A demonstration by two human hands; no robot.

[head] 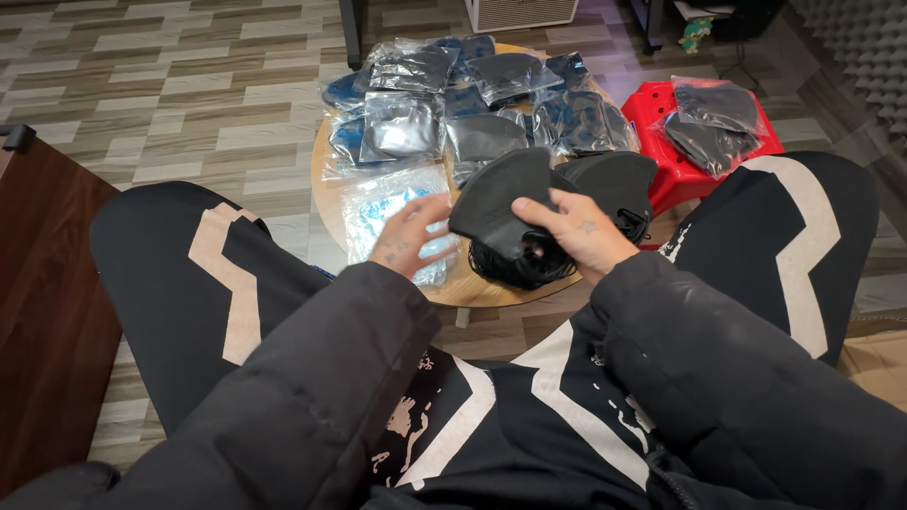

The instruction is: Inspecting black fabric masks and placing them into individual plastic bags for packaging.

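Head view, black mask (499,194) pinched under right hand (578,231) fingers (535,210)

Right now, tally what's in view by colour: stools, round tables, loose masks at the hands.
Red stool: 1
Wooden round table: 1
Loose black masks: 2, one gripped by the right hand, one behind it
Total: 4

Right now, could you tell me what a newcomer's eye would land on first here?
Probably the black face mask held up at centre by the right hand, with the left hand open beside it. Behind them, a small round wooden table is heaped with masks in clear plastic bags. To its right stands a bright red plastic stool carrying more bagged masks.
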